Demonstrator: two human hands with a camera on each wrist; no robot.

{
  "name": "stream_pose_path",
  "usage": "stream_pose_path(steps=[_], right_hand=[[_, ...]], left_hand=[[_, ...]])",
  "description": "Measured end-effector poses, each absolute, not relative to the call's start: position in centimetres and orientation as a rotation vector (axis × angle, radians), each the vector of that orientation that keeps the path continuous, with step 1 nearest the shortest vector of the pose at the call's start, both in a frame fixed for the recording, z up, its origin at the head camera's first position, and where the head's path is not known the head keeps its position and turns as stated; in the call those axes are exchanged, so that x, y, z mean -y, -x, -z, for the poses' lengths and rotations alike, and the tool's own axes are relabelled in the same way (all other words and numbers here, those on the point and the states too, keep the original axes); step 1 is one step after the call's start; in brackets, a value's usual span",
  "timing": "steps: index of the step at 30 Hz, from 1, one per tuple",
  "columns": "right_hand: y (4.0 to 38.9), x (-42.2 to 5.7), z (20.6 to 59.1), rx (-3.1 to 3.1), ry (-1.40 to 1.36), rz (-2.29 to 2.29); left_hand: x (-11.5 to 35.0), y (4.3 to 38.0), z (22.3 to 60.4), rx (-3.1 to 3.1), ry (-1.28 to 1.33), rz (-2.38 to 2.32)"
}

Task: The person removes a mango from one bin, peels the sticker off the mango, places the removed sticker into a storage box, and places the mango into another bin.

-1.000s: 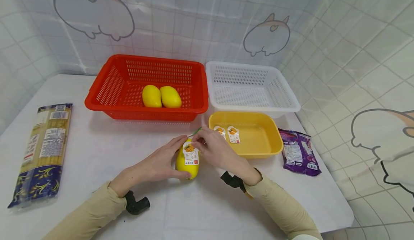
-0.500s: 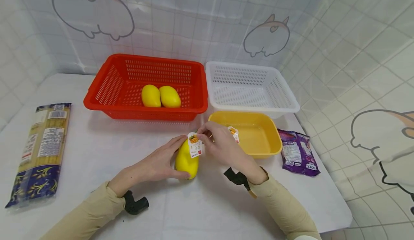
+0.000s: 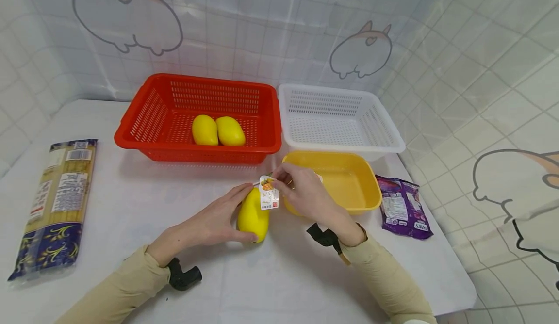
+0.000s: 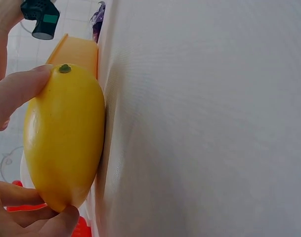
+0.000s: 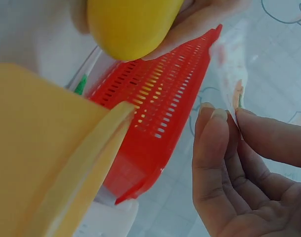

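Observation:
My left hand [image 3: 207, 222] grips a yellow mango [image 3: 252, 219] on the white table, thumb at the near end and fingers at the far end. In the left wrist view the dark stem spot of the mango [image 4: 66, 133] shows by the thumb. My right hand [image 3: 307, 195] pinches a white sticker [image 3: 268, 198] printed with a mango picture, between thumb and fingertips. From the head the sticker overlaps the mango's right edge. Seen from the right wrist, the sticker [image 5: 232, 74] stands apart from the mango. Mostly hidden behind the right hand, a sticker edge shows in the yellow tub [image 3: 349, 183].
Two mangoes [image 3: 218, 131] lie in a red basket [image 3: 196, 155] at the back. Right of it stands a white basket [image 3: 345, 148]. A noodle packet [image 3: 58, 207] lies at left, a purple packet [image 3: 403, 207] at right. A thin item with a green part [image 5: 81, 84] lies behind the mango.
My right hand has lifted the sticker away from over the mango and drawn it to the right, turning it slightly. My left hand keeps its grip on the mango.

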State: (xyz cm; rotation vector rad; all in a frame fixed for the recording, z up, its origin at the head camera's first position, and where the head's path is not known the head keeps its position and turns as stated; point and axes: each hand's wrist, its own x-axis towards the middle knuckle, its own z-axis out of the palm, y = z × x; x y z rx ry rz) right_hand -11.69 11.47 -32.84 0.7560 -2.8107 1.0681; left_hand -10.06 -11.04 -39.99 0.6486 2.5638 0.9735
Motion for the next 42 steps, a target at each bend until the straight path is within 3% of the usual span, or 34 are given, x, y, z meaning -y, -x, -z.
stream_pose_path(steps=[42], right_hand=[[14.1,-17.0,30.8,2.807,-0.801,-1.029]], left_hand=[[10.9,9.8,40.1,-2.594,-0.625,-0.952]])
